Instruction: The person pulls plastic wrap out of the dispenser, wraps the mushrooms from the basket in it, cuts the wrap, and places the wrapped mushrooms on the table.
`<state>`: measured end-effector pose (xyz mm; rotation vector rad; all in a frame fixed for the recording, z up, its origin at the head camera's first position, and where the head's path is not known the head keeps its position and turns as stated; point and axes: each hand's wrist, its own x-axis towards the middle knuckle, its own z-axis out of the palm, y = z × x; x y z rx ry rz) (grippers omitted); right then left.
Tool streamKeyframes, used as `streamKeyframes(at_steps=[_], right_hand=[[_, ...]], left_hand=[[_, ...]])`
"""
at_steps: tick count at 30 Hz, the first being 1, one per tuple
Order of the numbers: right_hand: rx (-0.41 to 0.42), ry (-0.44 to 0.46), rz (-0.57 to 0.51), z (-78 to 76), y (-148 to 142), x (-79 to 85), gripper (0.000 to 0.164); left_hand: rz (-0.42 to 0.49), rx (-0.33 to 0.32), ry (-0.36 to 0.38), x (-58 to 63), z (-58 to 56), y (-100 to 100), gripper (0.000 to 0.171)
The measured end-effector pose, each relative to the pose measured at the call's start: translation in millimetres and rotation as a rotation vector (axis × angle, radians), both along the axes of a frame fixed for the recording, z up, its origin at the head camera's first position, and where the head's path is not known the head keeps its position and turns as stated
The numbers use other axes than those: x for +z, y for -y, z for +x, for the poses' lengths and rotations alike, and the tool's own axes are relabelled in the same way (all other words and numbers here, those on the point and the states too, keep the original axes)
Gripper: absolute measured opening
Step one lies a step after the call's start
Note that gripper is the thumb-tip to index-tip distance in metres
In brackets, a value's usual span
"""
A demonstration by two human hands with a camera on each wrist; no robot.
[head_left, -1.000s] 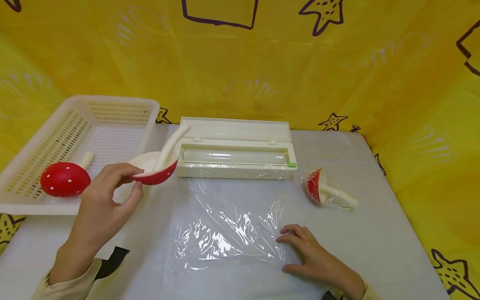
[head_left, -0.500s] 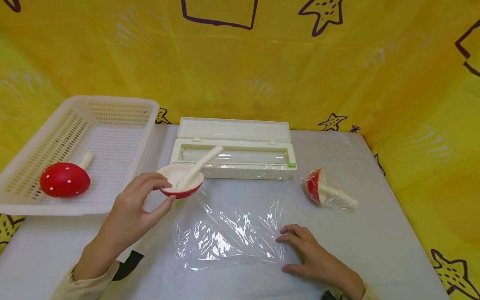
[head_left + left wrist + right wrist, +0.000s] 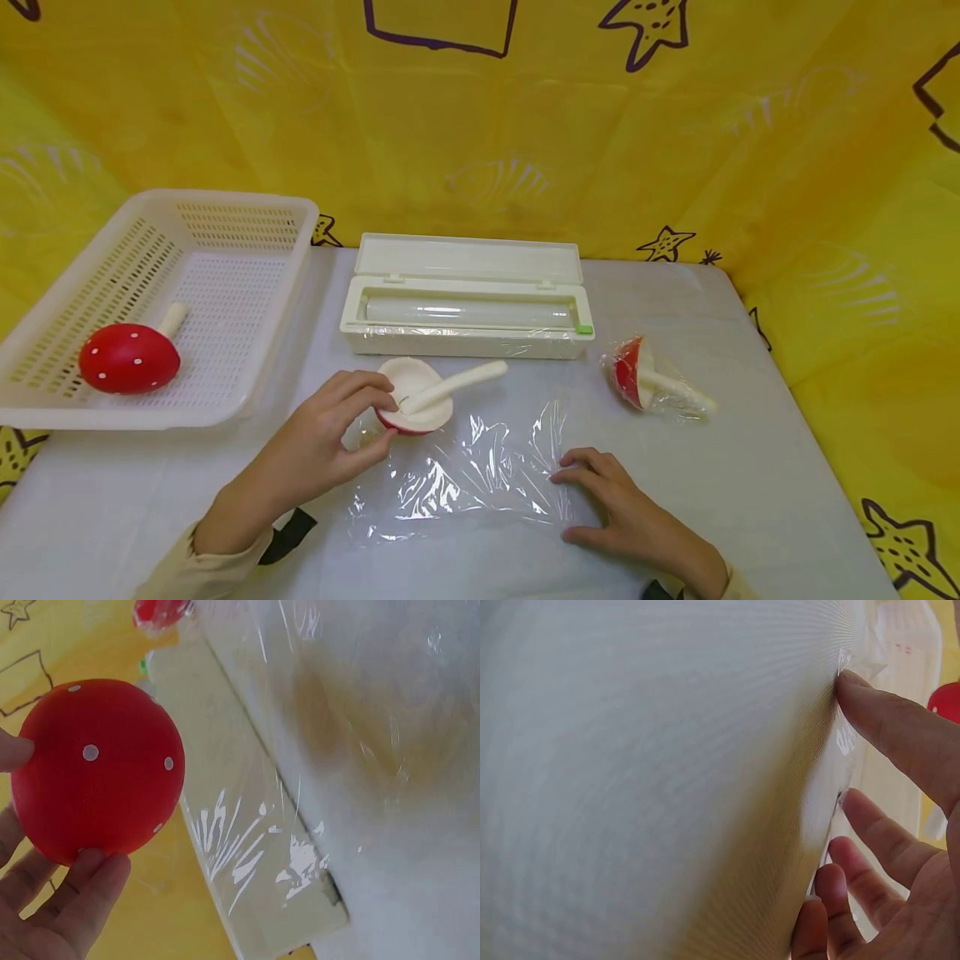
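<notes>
My left hand (image 3: 322, 437) pinches the rim of a toy mushroom (image 3: 408, 375) between thumb and fingers, over the left part of a sheet of cling film (image 3: 487, 475). Its pale hollow underside faces up, and the white stem points right. In the left wrist view the red cap (image 3: 105, 769) with white dots shows between the fingertips. My right hand (image 3: 626, 508) lies low at the film's right edge, fingers spread and loosely bent. In the right wrist view its thumb and fingertips touch the table surface along the wrinkled film edge.
A white cling film dispenser (image 3: 465, 343), lid up, stands behind the sheet. Right of it lies another mushroom (image 3: 628, 372) wrapped in film. At left, a white plastic basket (image 3: 232, 198) holds one more red mushroom (image 3: 129, 358). A yellow curtain (image 3: 480, 125) hangs behind.
My left hand has carried the mushroom right and toward me, from beside the basket to over the film. The mushroom has tipped, its stem swinging down toward the right. My right hand has stayed put.
</notes>
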<state>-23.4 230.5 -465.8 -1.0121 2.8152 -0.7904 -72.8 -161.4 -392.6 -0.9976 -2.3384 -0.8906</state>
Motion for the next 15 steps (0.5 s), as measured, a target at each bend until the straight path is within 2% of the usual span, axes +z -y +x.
streamKeyframes(at_steps=[4, 10, 15], right_hand=[[0.008, -0.018, -0.003, -0.6, 1.0, 0.3, 0.056], [-0.017, 0.046, 0.027, -1.8, 2.4, 2.5, 0.056], [-0.043, 0.091, 0.066, -3.2, 3.4, 4.7, 0.057]], left_hand=[[-0.047, -0.045, 0.031, -4.5, 2.0, -7.3, 0.029], [-0.101, -0.101, 0.078, -11.0, 4.7, -13.8, 0.030], [-0.144, -0.100, 0.103, -18.1, 5.7, -18.3, 0.027]])
